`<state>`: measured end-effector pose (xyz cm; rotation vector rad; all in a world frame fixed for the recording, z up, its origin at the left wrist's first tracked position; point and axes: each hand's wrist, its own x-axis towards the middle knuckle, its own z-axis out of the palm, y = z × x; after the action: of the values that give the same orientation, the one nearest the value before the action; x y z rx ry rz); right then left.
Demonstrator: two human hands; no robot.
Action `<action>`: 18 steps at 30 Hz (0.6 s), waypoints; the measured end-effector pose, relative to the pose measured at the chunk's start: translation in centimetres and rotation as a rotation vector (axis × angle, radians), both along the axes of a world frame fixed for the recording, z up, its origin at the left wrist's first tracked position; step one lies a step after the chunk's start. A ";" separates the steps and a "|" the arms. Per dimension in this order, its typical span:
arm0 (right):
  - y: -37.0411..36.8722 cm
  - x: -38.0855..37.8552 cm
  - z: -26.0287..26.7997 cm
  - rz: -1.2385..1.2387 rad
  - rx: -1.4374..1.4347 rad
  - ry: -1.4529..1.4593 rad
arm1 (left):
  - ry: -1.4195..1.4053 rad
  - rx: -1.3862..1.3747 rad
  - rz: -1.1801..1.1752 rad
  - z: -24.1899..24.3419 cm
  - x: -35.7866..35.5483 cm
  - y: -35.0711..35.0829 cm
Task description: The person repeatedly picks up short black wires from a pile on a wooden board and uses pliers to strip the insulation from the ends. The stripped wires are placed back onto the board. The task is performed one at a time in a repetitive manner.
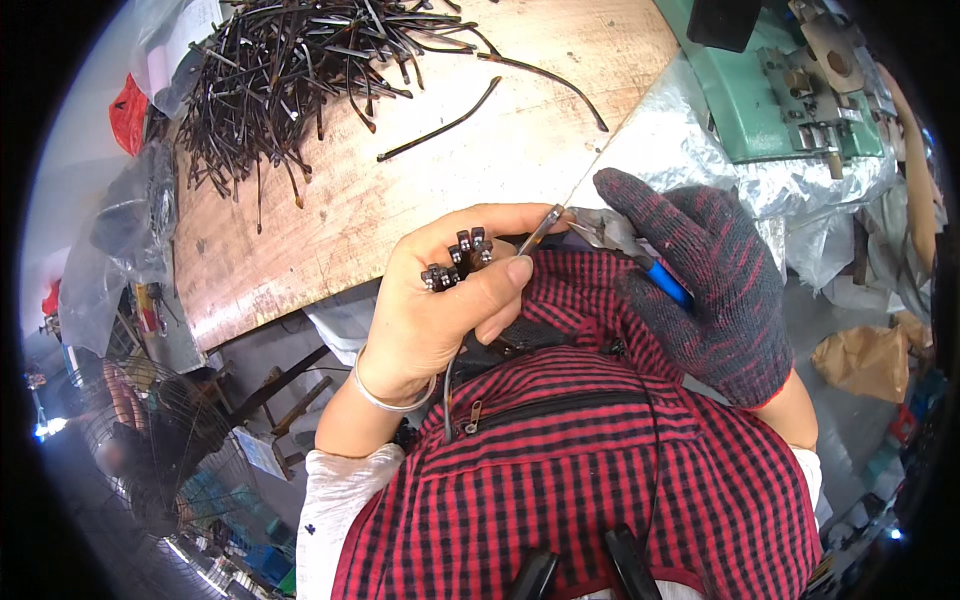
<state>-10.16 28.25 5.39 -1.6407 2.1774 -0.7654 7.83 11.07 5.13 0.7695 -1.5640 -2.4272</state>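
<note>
My bare left hand holds a bunch of dark eyeglass temples, their metal-fitted ends poking up from the palm. Between its thumb and forefinger one brown temple slants up to the right. A dark knitted glove with red flecks covers my right hand, which grips pliers with a blue handle. The metal jaws point left, close to the end of that temple; whether they touch it I cannot tell. Two loose temples, a near one and a farther one, lie on the wooden table.
A large pile of tortoiseshell-patterned temples covers the table's far left. A green machine stands at the far right beside plastic sheeting. Left of me is a wire fan guard. A checked red apron covers my lap.
</note>
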 end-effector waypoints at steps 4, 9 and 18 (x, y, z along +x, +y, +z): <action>-0.5 0.0 1.2 0.034 0.052 0.166 | -0.034 0.054 0.006 0.1 0.3 0.0; -0.2 0.6 1.4 0.069 0.075 0.381 | -0.180 0.039 -0.007 0.9 0.1 -0.1; 0.7 -2.4 0.5 0.275 0.003 0.428 | -0.223 0.046 -0.324 1.5 -0.3 -1.7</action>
<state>-12.52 28.96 5.91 -2.2058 2.1348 -0.3556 7.56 9.41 6.58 0.8828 -1.8485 -2.6887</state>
